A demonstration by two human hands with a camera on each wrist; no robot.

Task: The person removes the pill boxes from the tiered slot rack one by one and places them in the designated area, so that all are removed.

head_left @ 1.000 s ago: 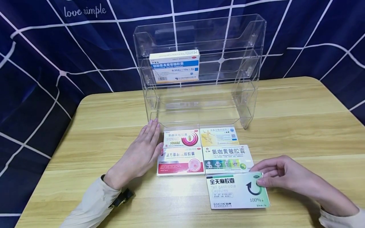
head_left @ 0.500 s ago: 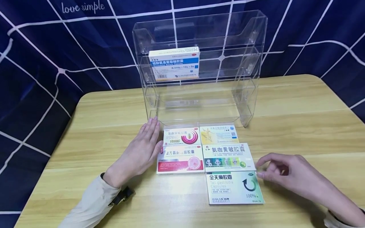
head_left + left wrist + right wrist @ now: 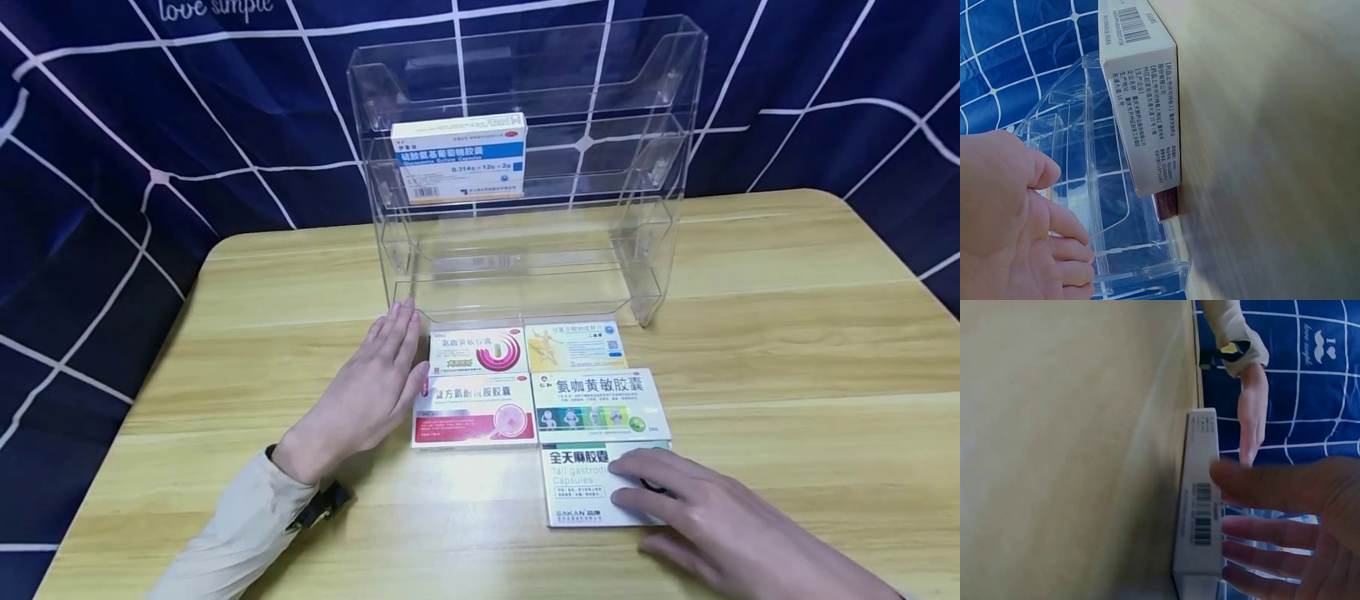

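Note:
My right hand is over the right part of a white and green Tall Gastrodia capsule box, fingers spread and slightly bent. In the right wrist view its fingertips are at the upper face of that box; firm contact is hard to tell. My left hand lies with straight fingers along the left side of the laid-out boxes, thumb by the red and white capsule box. Touching rows also hold a pink-ringed box, a yellow and white box and a green-banded box.
Behind the boxes stands a clear acrylic tiered rack. One blue and white glucosamine box leans upright in a higher tier, on the left. The wooden table extends to both sides, with a dark blue gridded cloth behind it.
My right hand has let go of the Tall Gastrodia box's right edge and moved left over its top. That box has settled flat against the green-banded box. My left hand stays put.

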